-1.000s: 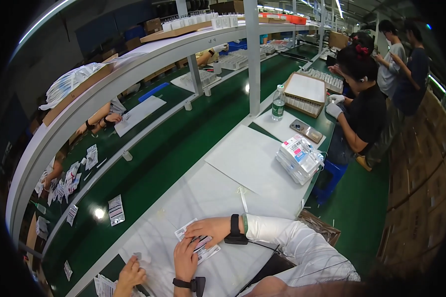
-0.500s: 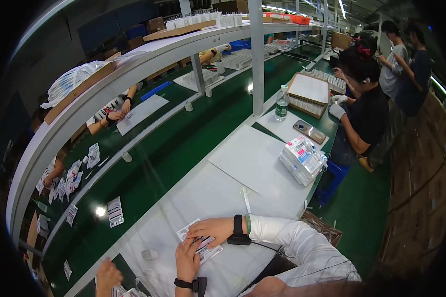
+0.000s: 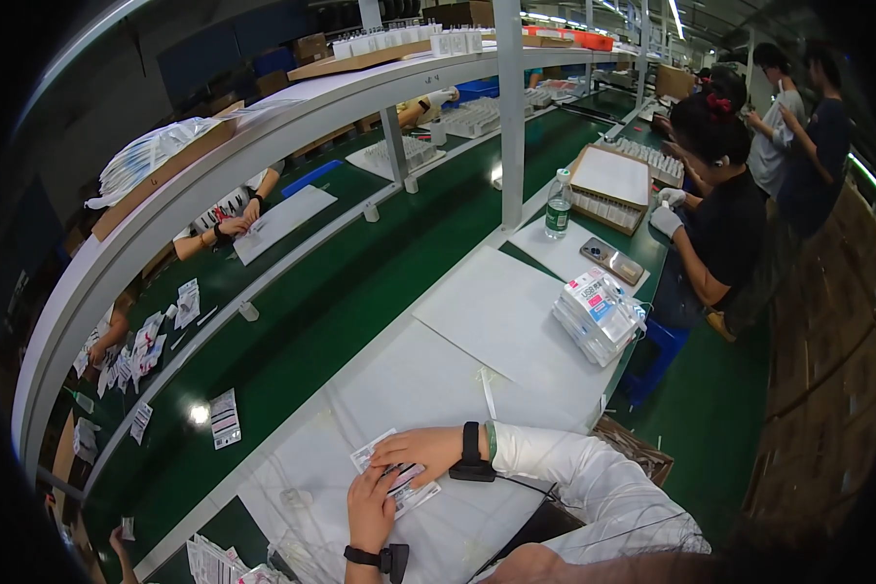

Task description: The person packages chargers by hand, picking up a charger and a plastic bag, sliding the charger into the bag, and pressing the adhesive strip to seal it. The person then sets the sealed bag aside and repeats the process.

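A flat printed pouch [image 3: 417,494], white with dark and pink print, lies on the white worktop [image 3: 350,389] in front of me. My right hand [image 3: 420,454] reaches in from the right and rests across its upper part, fingers stretched out flat. My left hand [image 3: 370,511] comes up from the lower edge, its fingers laid on the pouch's left part close to the right fingertips. Both hands touch the pouch and cover much of it. A small translucent plastic piece [image 3: 295,499] stands left of my left hand.
A stack of packaged goods [image 3: 599,316], a phone [image 3: 613,261] and a water bottle [image 3: 558,204] stand farther right. Beyond the worktop runs a green conveyor belt [image 3: 360,282] carrying a pouch [image 3: 225,419]. A co-worker's hand [image 3: 122,547] and piled pouches [image 3: 214,560] are lower left.
My hands stay almost unmoved on the pouch. At the lower left, a co-worker's hand has moved left to a small packet by the belt, uncovering the piled pouches. The view has shifted slightly.
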Available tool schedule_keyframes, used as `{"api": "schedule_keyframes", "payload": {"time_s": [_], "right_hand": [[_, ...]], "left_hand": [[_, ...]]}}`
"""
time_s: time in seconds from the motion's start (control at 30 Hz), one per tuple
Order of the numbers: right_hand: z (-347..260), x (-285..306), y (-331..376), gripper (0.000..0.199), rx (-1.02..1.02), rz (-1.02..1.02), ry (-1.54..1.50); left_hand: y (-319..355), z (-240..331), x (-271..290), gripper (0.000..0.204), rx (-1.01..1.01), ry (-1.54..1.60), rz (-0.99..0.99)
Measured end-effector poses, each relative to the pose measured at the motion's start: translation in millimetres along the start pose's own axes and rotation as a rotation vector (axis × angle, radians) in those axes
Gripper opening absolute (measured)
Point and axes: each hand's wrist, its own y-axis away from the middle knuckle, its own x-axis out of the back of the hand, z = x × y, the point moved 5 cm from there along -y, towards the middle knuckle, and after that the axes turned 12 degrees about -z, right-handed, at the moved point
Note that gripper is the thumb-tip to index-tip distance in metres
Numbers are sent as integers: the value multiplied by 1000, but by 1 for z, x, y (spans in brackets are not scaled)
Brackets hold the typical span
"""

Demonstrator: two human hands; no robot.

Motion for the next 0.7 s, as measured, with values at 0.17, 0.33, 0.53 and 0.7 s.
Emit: {"api": "schedule_keyframes", "payload": {"time_s": [0.17,0.33,0.53,0.7], "right_hand": [[-3,1,0,75,7,-2,24],[-3,3,-1,74,10,-3,-1],[0,0,1,74,12,6,-8],[0,0,1,75,41,31,-12]], "left_hand": [[0,-2,0,46,15,9,-11],[-1,0,0,46,19,-7,-11],[-1,3,2,46,9,-13,8],[-1,4,3,46,8,-16,6]]}}
